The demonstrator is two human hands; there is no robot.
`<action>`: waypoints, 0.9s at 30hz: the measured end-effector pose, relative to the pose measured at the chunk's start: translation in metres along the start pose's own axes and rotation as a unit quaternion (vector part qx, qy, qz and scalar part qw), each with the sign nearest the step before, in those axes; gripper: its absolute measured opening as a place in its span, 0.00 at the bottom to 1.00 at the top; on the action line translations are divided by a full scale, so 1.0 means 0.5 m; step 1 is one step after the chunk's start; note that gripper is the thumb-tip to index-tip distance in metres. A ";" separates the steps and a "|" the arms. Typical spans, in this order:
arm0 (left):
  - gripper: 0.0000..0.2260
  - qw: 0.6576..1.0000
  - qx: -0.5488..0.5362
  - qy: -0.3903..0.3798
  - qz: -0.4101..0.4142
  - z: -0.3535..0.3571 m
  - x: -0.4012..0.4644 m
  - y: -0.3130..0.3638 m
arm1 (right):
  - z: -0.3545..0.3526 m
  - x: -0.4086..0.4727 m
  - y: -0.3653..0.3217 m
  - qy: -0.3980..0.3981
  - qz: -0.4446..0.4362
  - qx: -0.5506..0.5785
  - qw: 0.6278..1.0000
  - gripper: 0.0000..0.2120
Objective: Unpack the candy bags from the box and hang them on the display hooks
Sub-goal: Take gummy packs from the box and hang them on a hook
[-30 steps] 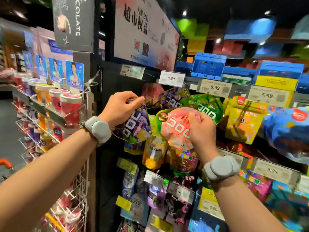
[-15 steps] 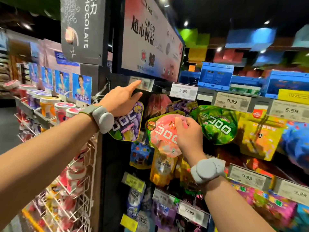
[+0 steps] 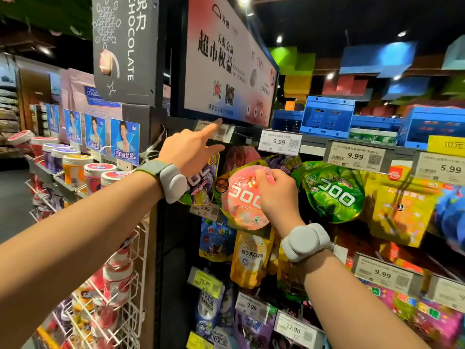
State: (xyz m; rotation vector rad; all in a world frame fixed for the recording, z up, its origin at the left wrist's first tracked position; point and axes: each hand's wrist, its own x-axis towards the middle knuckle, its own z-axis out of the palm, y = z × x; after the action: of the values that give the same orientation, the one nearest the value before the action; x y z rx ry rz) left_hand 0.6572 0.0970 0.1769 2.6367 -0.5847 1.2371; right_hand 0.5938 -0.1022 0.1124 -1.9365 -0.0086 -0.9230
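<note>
My right hand [image 3: 275, 199] pinches the upper right edge of a round pink candy bag [image 3: 239, 202] and holds it against the top row of the hook display. My left hand [image 3: 190, 148] is raised at the upper left of that row. Its straight index finger touches a clear price tag flap [image 3: 222, 131], and the thumb points right. A purple candy bag [image 3: 198, 183] hangs just below that hand, partly hidden by my wrist. A green candy bag [image 3: 332, 195] hangs to the right of the pink one. The hooks themselves are hidden behind the bags and tags.
More candy bags and price tags [image 3: 279, 142] fill the rows below and to the right. A white wire rack [image 3: 130, 278] with round tubs stands at the left. A large sign board [image 3: 226, 61] hangs above, and blue crates [image 3: 327, 117] sit on top.
My left hand let go of the purple bag and rose to the price tag flap. My right hand kept its grip on the pink bag. The camera moved closer and tilted up.
</note>
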 end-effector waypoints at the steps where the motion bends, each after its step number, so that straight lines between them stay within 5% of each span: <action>1: 0.28 1.000 0.004 0.005 -0.001 -0.001 0.001 0.001 | 0.004 0.003 0.000 0.001 -0.003 0.001 1.000 0.16; 6: 0.21 0.998 0.012 0.040 0.047 -0.019 0.018 -0.013 | 0.028 0.016 0.003 -0.023 -0.010 0.011 1.000 0.18; 16: 0.14 0.969 0.058 -0.173 0.166 -0.112 0.113 -0.036 | 0.071 0.064 -0.025 -0.059 -0.068 -0.026 0.996 0.19; 27: 0.15 0.971 0.032 -0.210 0.111 -0.125 0.146 -0.020 | 0.174 0.117 -0.058 -0.056 -0.059 0.021 0.996 0.12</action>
State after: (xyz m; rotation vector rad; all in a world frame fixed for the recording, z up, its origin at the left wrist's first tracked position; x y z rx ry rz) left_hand 0.6600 0.1055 0.2732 2.9720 -0.9411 0.7477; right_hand 0.6769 -0.0411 0.1473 -1.9631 -0.2080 -0.8843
